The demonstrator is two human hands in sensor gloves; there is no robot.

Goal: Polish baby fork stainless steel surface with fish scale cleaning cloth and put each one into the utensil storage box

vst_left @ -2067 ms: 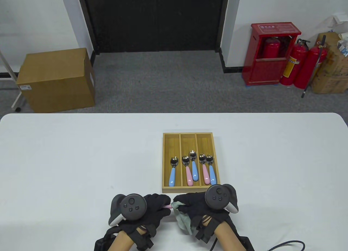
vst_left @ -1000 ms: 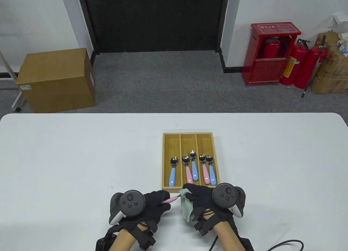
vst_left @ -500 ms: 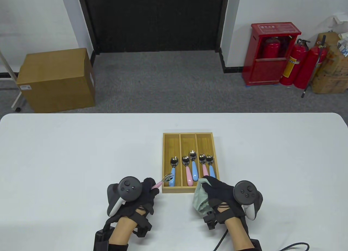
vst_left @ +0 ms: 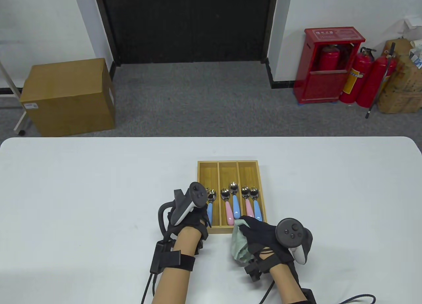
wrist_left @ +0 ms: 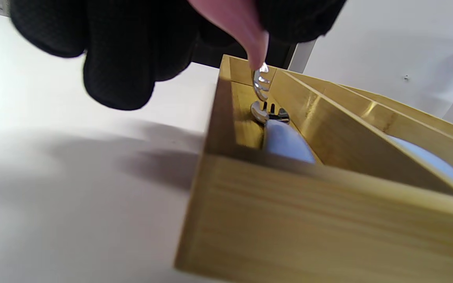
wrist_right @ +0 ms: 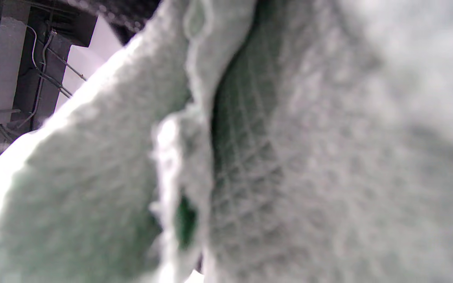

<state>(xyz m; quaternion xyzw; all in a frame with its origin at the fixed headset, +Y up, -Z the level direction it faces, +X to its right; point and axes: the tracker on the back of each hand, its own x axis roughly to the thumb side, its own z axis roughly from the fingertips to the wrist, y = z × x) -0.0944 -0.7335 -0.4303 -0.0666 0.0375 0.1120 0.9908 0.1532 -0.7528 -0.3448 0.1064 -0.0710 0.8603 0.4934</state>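
Note:
A wooden utensil storage box [vst_left: 227,161] with three compartments sits mid-table. My left hand [vst_left: 194,220] hovers over the near end of its left compartment and pinches a pink-handled baby fork. In the left wrist view the pink handle [wrist_left: 242,31] points down. Its steel tines [wrist_left: 261,82] hang just above the blue-handled fork [wrist_left: 285,143] lying there. The middle compartment holds a pink fork [vst_left: 229,215] and a blue fork [vst_left: 236,208]; the right one holds another such pair. My right hand [vst_left: 260,234] grips the bunched green cleaning cloth [vst_left: 240,246] at the box's near right corner. That cloth [wrist_right: 269,157] fills the right wrist view.
The box stands on a white table [vst_left: 82,185]. Cables trail from both wrists at the table's near edge. Beyond the far edge, on the floor, are a cardboard box [vst_left: 69,96] and red fire extinguishers [vst_left: 359,80].
My hands separated from wiping. The left hand carried the pink fork forward from in front of the box to over its left compartment, wrist turned. The right hand drew the cloth rightward.

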